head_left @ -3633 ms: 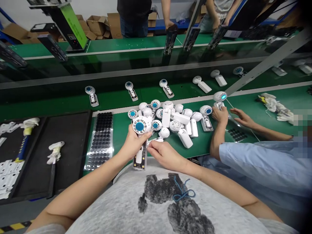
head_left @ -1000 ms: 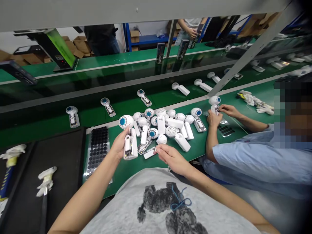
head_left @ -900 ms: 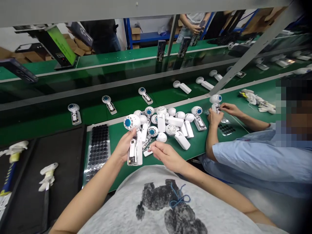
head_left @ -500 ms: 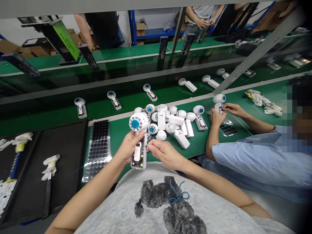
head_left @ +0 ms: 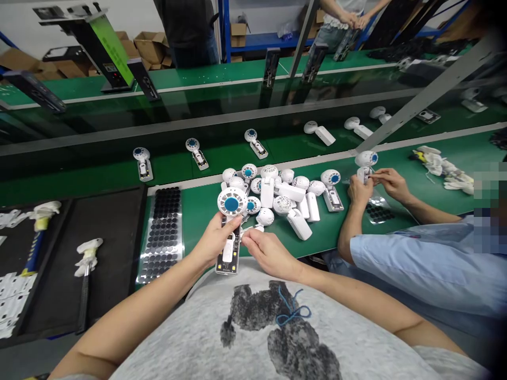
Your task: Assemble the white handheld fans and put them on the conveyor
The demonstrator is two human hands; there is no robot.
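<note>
Left hand [head_left: 214, 244] closed around a small handheld fan [head_left: 230, 227], held upright just above the near edge of the green surface [head_left: 206, 211] and close to the chest, round white head with blue hub uppermost, open handle with its circuit board turned up toward the camera, likely so the inner parts stay in reach. Right hand [head_left: 269, 253] narrowed to a pinch at the side of that open handle, fingertips touching it; too small to tell whether anything sits between them. Just beyond, a loose pile of fans [head_left: 283, 192] heaped on the surface, some with handles closed and white, some still open, within easy reach of both hands. To the left of the pile, a shiny backing sheet [head_left: 162, 232] carrying rows of black round pads, several rows near its bottom edge partly bare. Further left, a black tray [head_left: 119, 253] lying flat, holding two tools with wrapped white grips [head_left: 89, 250] and some white flat pieces at its far left edge. Beyond the surface, single fans spaced apart along a green conveyor belt [head_left: 99, 174], each lying flat. At right, a co-worker's hands [head_left: 376, 182] closed on another fan, a second pad sheet [head_left: 378, 211] beside the forearm in the blue sleeve [head_left: 415, 264].
</note>
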